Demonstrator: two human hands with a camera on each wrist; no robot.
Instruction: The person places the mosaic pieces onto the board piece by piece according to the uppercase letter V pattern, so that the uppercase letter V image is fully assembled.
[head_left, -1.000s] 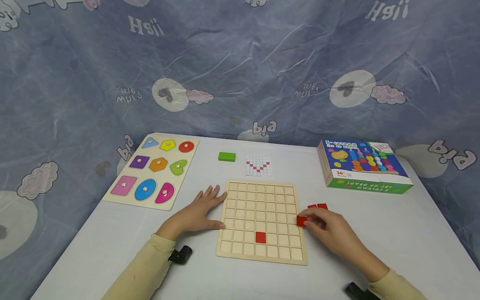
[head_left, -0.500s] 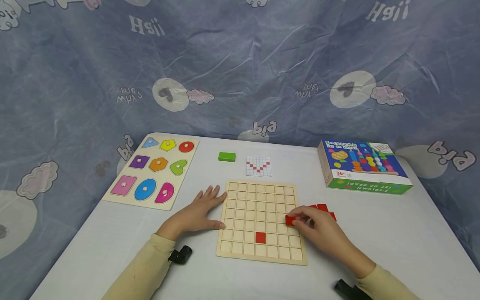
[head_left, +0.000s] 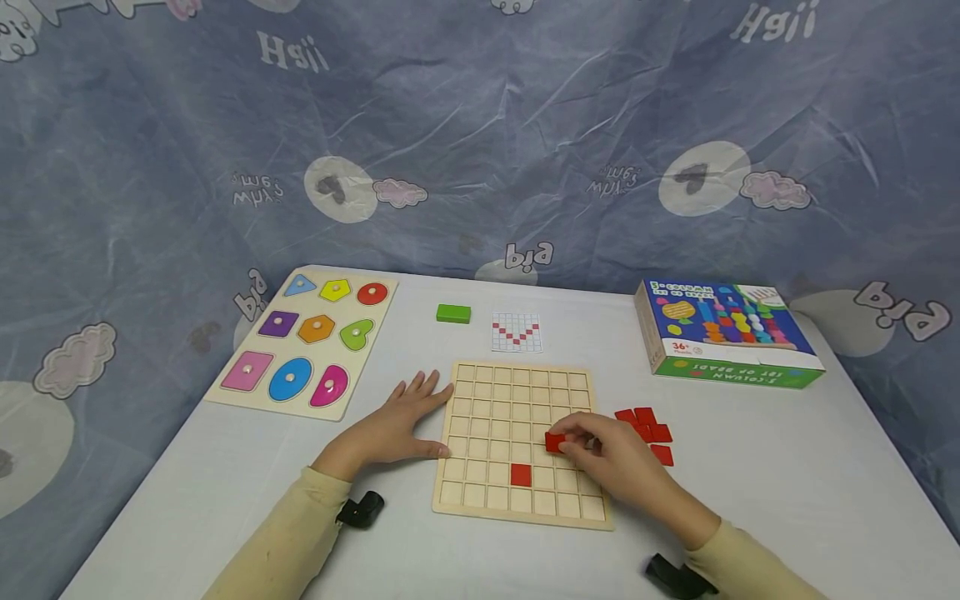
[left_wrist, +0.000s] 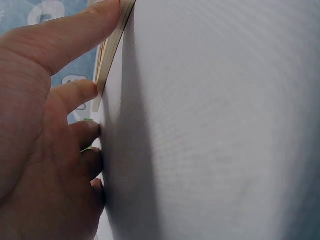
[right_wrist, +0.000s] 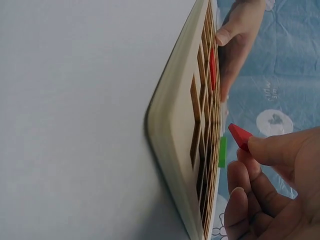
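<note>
A wooden grid board (head_left: 480, 408) lies on the white table, with one red square tile (head_left: 521, 475) set in a cell of its second row from the front. Spread out flat, my left hand (head_left: 397, 425) touches the board's left edge with thumb and index finger. My right hand (head_left: 622, 458) pinches another red tile (head_left: 555, 442) over the right half of the board; in the right wrist view this red tile (right_wrist: 240, 137) is held between thumb and fingertip, apart from the grid. Several loose red tiles (head_left: 662, 455) lie right of the board.
Behind the board lie a small card (head_left: 516, 332) with a red V pattern and a green block (head_left: 453, 314). A shape puzzle board (head_left: 251, 396) lies at the left. A bead-set box (head_left: 731, 333) stands at the back right.
My right hand has carried the red tile leftward from the board's right edge to over its cells, uncovering the loose tiles. The left hand stays where it was.
</note>
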